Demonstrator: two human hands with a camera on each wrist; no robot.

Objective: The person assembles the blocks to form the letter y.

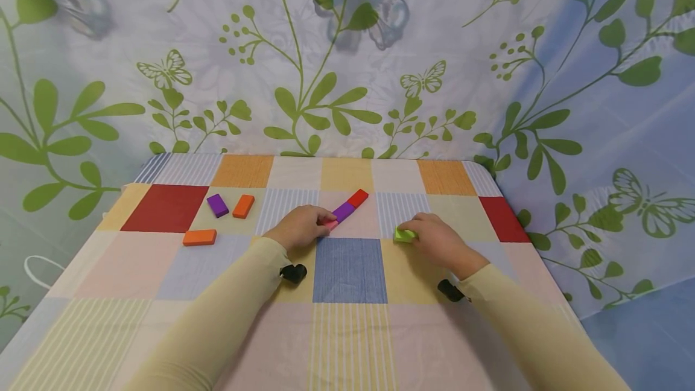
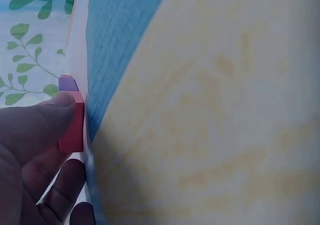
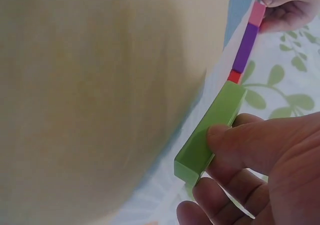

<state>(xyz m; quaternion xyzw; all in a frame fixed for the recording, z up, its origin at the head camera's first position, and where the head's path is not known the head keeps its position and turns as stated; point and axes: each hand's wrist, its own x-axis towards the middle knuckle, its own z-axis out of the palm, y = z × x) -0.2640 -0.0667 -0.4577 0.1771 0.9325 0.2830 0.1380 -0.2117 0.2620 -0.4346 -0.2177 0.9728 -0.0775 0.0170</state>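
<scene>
My left hand (image 1: 301, 226) pinches a pink block (image 2: 75, 127) between thumb and fingers, low at the tablecloth. Beyond it a purple block (image 1: 343, 212) and a red block (image 1: 358, 198) carry on in a slanting row, end to end, with the pink one at the near end. To the right, my right hand (image 1: 438, 240) grips a green block (image 3: 210, 130), thumb on one face and fingers behind. In the head view that block sits apart from the row, partly covered by the fingers.
Left of the row lie another purple block (image 1: 218, 205) and two orange blocks, one slanted (image 1: 243, 206) and one lying crosswise (image 1: 199, 238). A patchwork cloth (image 1: 350, 270) covers the table. Behind it hangs a leaf-patterned curtain (image 1: 217, 29). A white loop (image 1: 40, 264) shows at the left edge.
</scene>
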